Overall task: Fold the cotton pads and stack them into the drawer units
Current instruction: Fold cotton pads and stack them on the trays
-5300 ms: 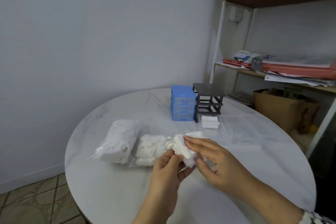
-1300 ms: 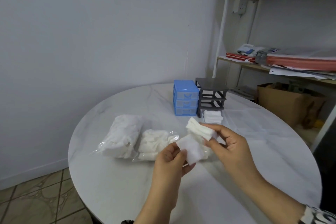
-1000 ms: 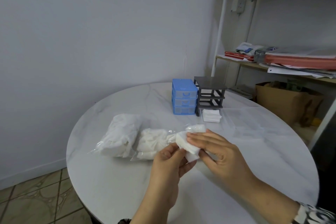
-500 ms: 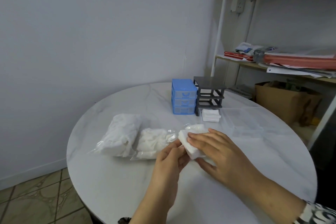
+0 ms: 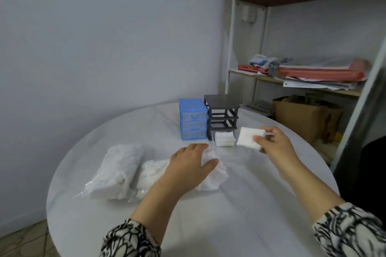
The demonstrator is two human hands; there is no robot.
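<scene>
My right hand point(image 5: 273, 144) pinches a folded white cotton pad point(image 5: 248, 137) and holds it in the air, just right of a small stack of folded pads point(image 5: 224, 139). That stack lies in a clear drawer in front of the dark grey drawer frame point(image 5: 221, 115). The blue drawer unit point(image 5: 193, 121) stands to the frame's left with its three drawers closed. My left hand point(image 5: 191, 166) lies flat with straight fingers on the loose pads in the plastic bag point(image 5: 213, 175).
A second clear bag of white pads point(image 5: 119, 170) lies at the left of the round white table point(image 5: 240, 215). Behind on the right stand a shelf with papers point(image 5: 313, 78) and a brown cardboard box point(image 5: 300, 119) on the floor.
My right hand has carried the folded pad away from my left hand, up and right toward the drawer stack. My left hand let go and dropped flat onto the bag.
</scene>
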